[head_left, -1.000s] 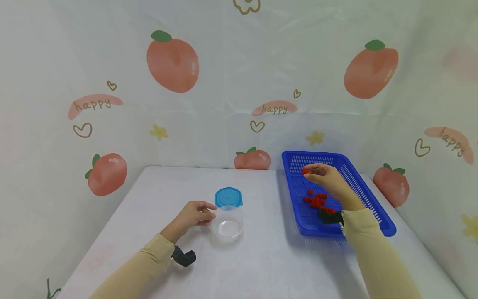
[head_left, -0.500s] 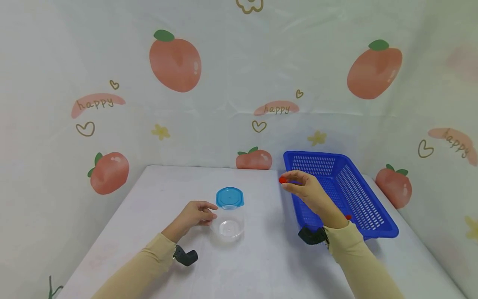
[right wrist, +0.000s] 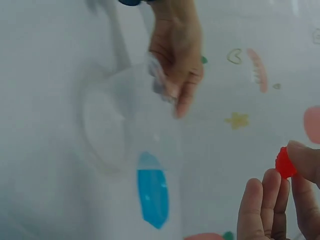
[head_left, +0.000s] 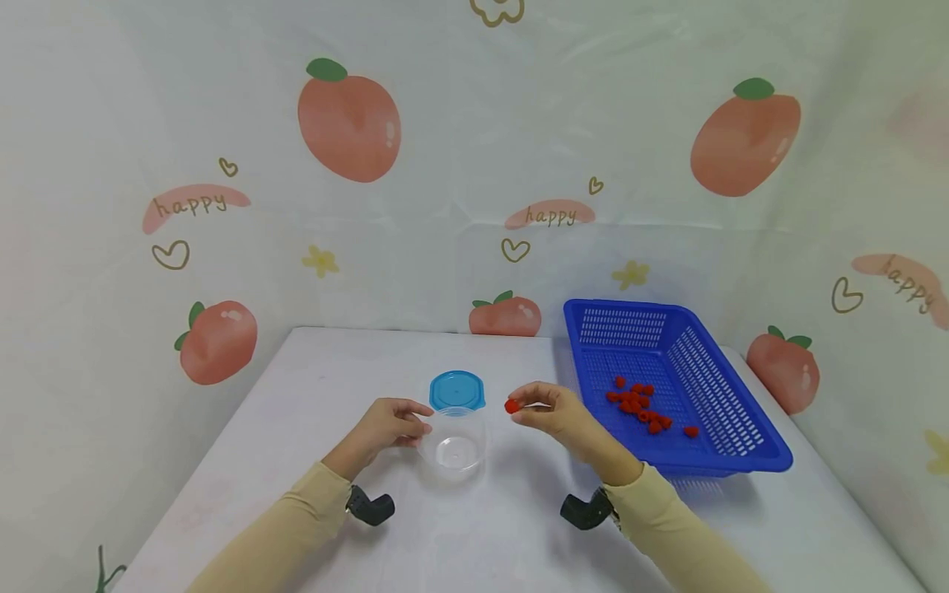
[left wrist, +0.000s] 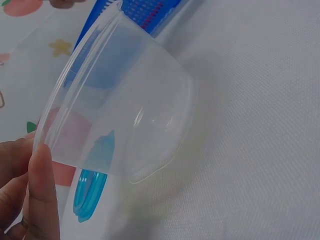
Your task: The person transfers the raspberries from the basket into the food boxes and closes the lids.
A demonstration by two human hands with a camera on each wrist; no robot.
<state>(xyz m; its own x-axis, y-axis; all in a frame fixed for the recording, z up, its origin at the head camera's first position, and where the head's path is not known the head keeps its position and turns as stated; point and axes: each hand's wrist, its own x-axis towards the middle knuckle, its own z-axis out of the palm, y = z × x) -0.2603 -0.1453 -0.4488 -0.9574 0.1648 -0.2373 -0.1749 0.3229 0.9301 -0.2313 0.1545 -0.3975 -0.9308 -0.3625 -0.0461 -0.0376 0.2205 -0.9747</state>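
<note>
My left hand (head_left: 387, 424) pinches the rim of a clear round plastic tub (left wrist: 150, 85) between thumb and fingers. The tub sits on the table, its mouth facing up. Just right of it, above the table, my right hand (head_left: 558, 417) holds a small red raspberry (right wrist: 285, 164) between thumb and fingertips. Its bumpy surface shows in the right wrist view. Behind the tub lies a light blue lid (head_left: 455, 389), partly seen through the clear wall in the left wrist view.
A blue slotted plastic basket (head_left: 741, 403) stands at the right of the table, with several more raspberries (head_left: 633, 401) on its floor. The white table (head_left: 348, 362) meets a fruit-printed sheet (head_left: 445, 148) at the back.
My right hand has moved left and down, out of the basket and towards the tub, carrying the raspberry. The left hand keeps its grip on the tub rim.
</note>
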